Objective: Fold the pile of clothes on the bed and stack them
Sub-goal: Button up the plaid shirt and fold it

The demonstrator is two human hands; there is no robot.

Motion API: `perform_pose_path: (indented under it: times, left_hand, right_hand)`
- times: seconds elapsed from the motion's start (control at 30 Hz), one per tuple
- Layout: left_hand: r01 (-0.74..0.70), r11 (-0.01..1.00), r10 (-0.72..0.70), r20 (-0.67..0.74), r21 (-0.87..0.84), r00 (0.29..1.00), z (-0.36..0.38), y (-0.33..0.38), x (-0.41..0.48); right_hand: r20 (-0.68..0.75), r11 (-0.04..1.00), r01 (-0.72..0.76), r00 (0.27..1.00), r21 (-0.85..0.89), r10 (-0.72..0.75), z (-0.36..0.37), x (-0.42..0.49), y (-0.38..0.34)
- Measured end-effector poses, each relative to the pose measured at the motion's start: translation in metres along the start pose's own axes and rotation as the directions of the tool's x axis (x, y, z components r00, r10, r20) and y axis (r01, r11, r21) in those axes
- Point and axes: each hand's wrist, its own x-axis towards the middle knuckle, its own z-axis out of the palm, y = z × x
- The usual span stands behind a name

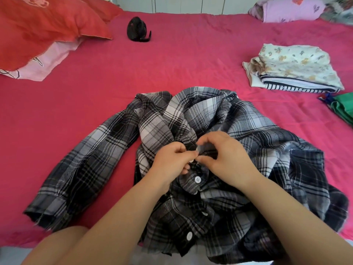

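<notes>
A black, grey and white plaid shirt (238, 131) lies rumpled on the pink bedsheet (172, 64) in front of me, one sleeve stretched out to the left. My left hand (172, 161) and my right hand (223, 155) meet at the middle of the shirt's front. Both pinch the button placket between thumb and fingers, just above a white button (197, 179). A folded stack (294, 69), floral cloth on top of striped cloth, sits at the right of the bed.
Red pillows (44, 27) lie at the far left, with a small black fan (138, 29) beside them. A lilac pillow (286, 9) is at the far right corner. Green fabric (343, 109) shows at the right edge.
</notes>
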Motion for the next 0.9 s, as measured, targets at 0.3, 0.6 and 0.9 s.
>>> perform_pose_path:
  times: [0.3, 0.6, 0.9]
  left_hand:
    - [-0.011, 0.999, 0.011, -0.01, -0.032, 1.0, -0.002, -0.002, 0.008]
    - [0.062, 0.935, -0.094, -0.077, -0.349, 0.993, 0.002, 0.001, 0.013]
    - [0.153, 0.918, -0.197, -0.088, -0.365, 0.976, 0.008, -0.003, 0.019]
  right_hand:
    - [-0.001, 0.933, 0.0, 1.0, -0.361, 0.0, -0.013, 0.004, 0.006]
    - [0.312, 0.911, 0.073, 0.948, -0.405, 0.062, -0.026, -0.015, 0.016]
    - [0.063, 0.886, -0.005, 0.997, -0.464, 0.038, 0.011, 0.007, 0.012]
